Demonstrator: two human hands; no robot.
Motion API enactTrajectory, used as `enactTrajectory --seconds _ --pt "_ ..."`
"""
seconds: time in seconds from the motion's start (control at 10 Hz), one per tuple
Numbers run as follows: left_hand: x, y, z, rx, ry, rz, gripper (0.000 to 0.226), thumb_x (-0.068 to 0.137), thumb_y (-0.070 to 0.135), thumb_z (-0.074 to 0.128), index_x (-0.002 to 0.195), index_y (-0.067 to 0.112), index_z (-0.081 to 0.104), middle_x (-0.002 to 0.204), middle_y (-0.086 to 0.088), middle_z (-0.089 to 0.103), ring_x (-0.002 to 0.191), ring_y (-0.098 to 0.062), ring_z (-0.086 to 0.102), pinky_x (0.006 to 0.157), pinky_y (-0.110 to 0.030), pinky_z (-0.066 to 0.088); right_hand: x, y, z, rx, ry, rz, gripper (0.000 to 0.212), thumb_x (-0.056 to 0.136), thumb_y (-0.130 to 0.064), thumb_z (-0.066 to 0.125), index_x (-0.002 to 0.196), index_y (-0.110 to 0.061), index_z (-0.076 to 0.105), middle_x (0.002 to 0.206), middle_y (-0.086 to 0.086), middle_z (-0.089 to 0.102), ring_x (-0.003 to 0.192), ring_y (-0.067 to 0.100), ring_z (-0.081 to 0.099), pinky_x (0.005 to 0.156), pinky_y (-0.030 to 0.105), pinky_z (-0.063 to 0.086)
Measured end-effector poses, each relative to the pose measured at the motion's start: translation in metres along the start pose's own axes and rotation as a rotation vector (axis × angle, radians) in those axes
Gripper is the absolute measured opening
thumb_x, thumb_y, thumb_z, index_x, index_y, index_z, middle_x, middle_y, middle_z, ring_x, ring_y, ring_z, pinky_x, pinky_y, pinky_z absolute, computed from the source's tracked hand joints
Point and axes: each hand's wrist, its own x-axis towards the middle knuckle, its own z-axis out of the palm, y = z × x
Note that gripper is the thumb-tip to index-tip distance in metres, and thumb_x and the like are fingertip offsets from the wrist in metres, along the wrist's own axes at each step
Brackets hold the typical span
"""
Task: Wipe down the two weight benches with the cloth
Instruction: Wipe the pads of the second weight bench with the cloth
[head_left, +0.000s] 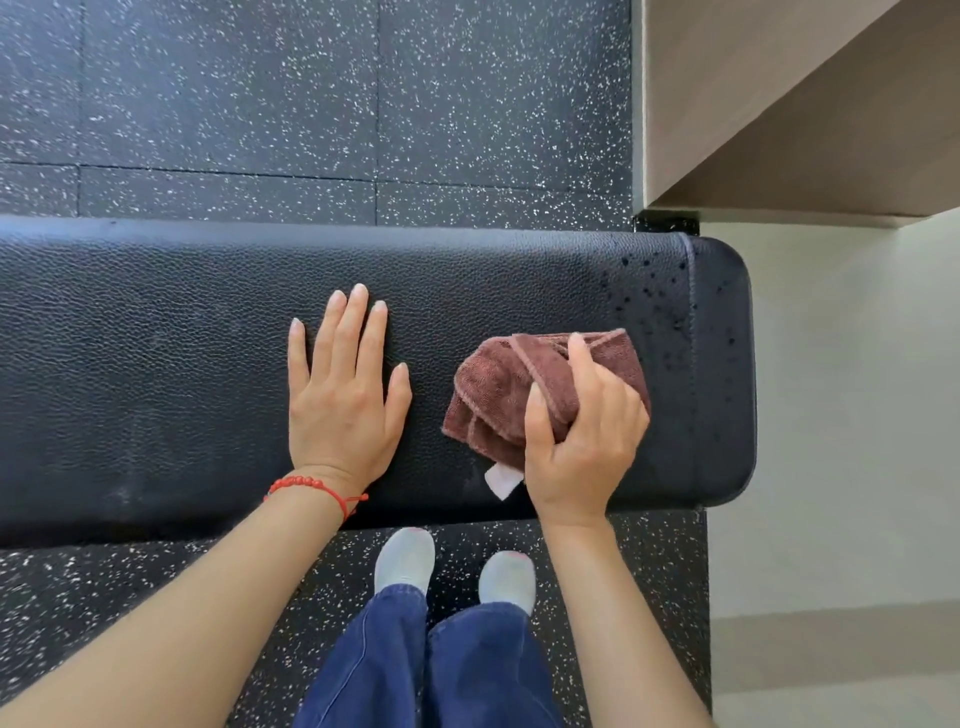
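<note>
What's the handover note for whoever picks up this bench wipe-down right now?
Left hand: open, flat on the bench pad, fingers straight, steadying.
Right hand: grips the bunched maroon cloth, which is on the pad near its right end.
Droplets sit on the pad's right end, beyond the cloth, not yet wiped.
Done: cannot tell how much of the pad left of the hands has been wiped; it looks dry.
Left: wipe the wet right end, finish this bench, then do the second bench, which is not in view.
</note>
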Motion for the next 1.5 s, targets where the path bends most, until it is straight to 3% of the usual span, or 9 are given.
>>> enactTrajectory --seconds 0.1,0.2,0.3,0.4,0.7,0.9,1.2,1.5 --pt "0.000 0.000 0.000 0.000 0.000 0.000 0.051 0.094 0.030 0.032 0.135 0.001 0.043 0.144 -0.017 0.039 0.135 -0.032 0.032 0.112 -0.051 0.015 0.017 0.008 0.010 -0.050 0.027 -0.071 0.036 0.096 -0.036 0.044 0.126 -0.018 0.048 0.092 0.007 0.064 0.084 0.020 0.053 0.082 0.033 0.039" --pt "0.000 -0.001 0.001 0.011 0.002 0.001 0.051 0.094 0.030 0.031 0.135 0.001 0.042 0.144 -0.017 0.038 0.135 -0.032 0.032 0.112 -0.051 0.015 0.040 0.022 0.018 -0.038 0.021 -0.128 0.035 0.095 -0.035 0.045 0.122 -0.015 0.053 0.092 0.009 0.064 0.085 0.022 0.054 0.082 0.035 0.040" --pt "0.000 0.002 0.000 0.008 0.003 -0.003 0.052 0.094 0.030 0.031 0.135 0.000 0.043 0.144 -0.017 0.038 0.135 -0.032 0.032 0.112 -0.052 0.016 0.074 0.034 0.027 -0.037 0.013 -0.110 0.034 0.092 -0.033 0.051 0.106 -0.006 0.066 0.091 0.011 0.064 0.083 0.028 0.058 0.082 0.037 0.040" --pt "0.000 0.003 0.000 0.016 0.008 -0.007 0.052 0.093 0.030 0.032 0.135 0.000 0.043 0.144 -0.018 0.038 0.135 -0.032 0.032 0.112 -0.052 0.016 0.081 0.041 0.026 0.015 -0.007 -0.111 0.033 0.091 -0.032 0.053 0.100 -0.004 0.067 0.090 0.011 0.064 0.086 0.024 0.055 0.084 0.036 0.039" --pt "-0.002 0.021 -0.004 0.000 0.010 -0.078 0.050 0.093 0.025 0.036 0.130 -0.005 0.046 0.141 -0.023 0.040 0.132 -0.038 0.035 0.108 -0.057 0.021 0.008 0.067 -0.032 0.124 -0.047 -0.062 0.026 0.095 -0.035 0.049 0.104 -0.012 0.055 0.093 0.013 0.064 0.091 0.021 0.054 0.094 0.025 0.033" --pt "-0.014 0.105 0.004 -0.144 0.011 0.036 0.048 0.092 0.024 0.038 0.133 0.002 0.046 0.142 -0.017 0.041 0.134 -0.030 0.033 0.109 -0.052 0.019 -0.026 0.084 -0.057 0.057 -0.080 -0.074 0.025 0.095 -0.036 0.050 0.105 -0.013 0.053 0.092 0.015 0.065 0.089 0.024 0.056 0.090 0.030 0.036" --pt "-0.020 0.119 0.021 -0.035 -0.042 0.003 0.051 0.090 0.022 0.036 0.137 0.004 0.043 0.146 -0.013 0.036 0.137 -0.027 0.030 0.112 -0.051 0.018 0.031 0.104 -0.034 0.035 -0.037 -0.169 0.026 0.094 -0.038 0.049 0.103 -0.014 0.054 0.089 0.011 0.065 0.087 0.021 0.054 0.083 0.039 0.041" --pt "-0.020 0.120 0.025 -0.002 -0.013 -0.003 0.051 0.090 0.023 0.035 0.137 0.005 0.042 0.146 -0.013 0.037 0.137 -0.026 0.028 0.113 -0.050 0.016 0.136 0.111 0.005 -0.002 -0.023 -0.062 0.032 0.088 -0.035 0.055 0.097 -0.006 0.067 0.087 0.010 0.064 0.081 0.029 0.058 0.080 0.038 0.041"
